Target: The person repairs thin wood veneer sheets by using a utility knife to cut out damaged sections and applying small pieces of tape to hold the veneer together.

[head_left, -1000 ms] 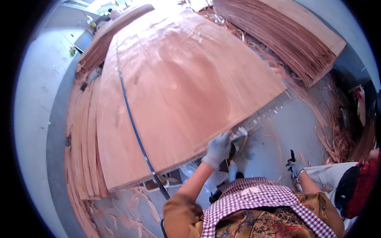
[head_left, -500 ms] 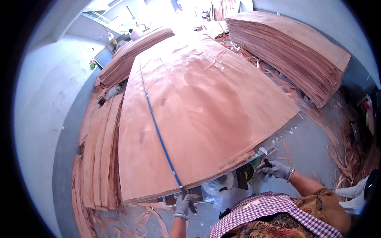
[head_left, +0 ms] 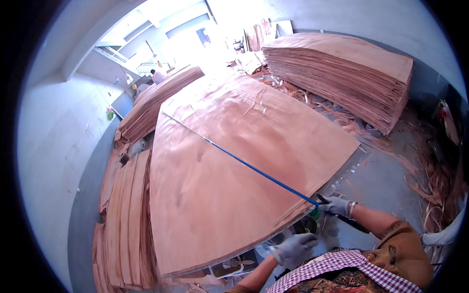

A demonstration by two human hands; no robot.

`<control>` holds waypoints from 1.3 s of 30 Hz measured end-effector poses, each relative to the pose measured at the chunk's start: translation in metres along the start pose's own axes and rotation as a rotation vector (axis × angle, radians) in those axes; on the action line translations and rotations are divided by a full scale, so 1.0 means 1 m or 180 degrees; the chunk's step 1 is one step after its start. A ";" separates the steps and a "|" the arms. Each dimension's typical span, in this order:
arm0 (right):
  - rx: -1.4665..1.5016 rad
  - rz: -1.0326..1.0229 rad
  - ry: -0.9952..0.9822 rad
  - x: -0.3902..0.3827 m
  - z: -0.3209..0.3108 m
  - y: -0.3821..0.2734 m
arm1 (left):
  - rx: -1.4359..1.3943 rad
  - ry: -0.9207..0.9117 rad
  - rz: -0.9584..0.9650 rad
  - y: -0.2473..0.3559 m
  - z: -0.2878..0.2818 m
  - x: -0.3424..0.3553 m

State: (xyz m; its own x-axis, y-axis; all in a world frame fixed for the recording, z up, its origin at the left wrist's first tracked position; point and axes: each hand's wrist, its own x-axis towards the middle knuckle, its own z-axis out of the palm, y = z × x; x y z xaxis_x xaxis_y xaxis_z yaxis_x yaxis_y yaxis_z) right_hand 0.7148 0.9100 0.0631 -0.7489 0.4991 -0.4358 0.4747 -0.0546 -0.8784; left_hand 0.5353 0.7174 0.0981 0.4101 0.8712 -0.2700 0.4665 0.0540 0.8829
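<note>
A long thin blue pole [head_left: 264, 174] with a black handle [head_left: 352, 223] lies slantwise over a broad sheet of reddish wood veneer [head_left: 220, 195] on top of a low stack. Its far tip reaches the sheet's upper left. Closed round the handle end, at the near right corner of the stack, is my gloved right hand [head_left: 336, 206]. A short dark piece [head_left: 322, 199] also sticks out by those fingers; its kind is unclear. My gloved left hand [head_left: 295, 246] is in front of the stack's near edge, close to my checked apron [head_left: 337, 259], fingers stretched and holding nothing visible.
A tall veneer stack [head_left: 342, 73] stands at the far right, another [head_left: 161, 100] at the far left. Narrow veneer strips [head_left: 124, 219] lie along the left side. Scraps [head_left: 410, 166] litter the floor at right. A person [head_left: 157, 77] is behind the far left stack.
The pole has passed from my left hand to my right, its near end swinging rightward across the sheet. My left hand has moved right, away from the near left edge. The view has tilted.
</note>
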 end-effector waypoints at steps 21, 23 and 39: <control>-0.0735 -0.0951 -0.0651 -0.153 -0.157 0.127 | 0.0281 0.5167 -0.2357 -0.058 -0.064 0.050; -0.0924 -0.1161 -0.0843 -0.151 -0.162 0.143 | 0.1716 0.3353 -0.3794 -0.073 -0.054 0.049; -0.0937 -0.0694 -0.1218 -0.139 -0.184 0.167 | -0.1400 0.4605 -0.3041 -0.126 -0.061 0.069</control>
State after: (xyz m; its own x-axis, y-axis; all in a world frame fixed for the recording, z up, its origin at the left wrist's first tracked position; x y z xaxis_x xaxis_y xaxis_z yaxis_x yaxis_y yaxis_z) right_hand 0.9832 0.9911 0.0134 -0.9338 0.1174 -0.3379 0.3576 0.2877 -0.8884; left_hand 0.4570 0.8011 -0.0080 -0.9084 0.1421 -0.3933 -0.2148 0.6485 0.7303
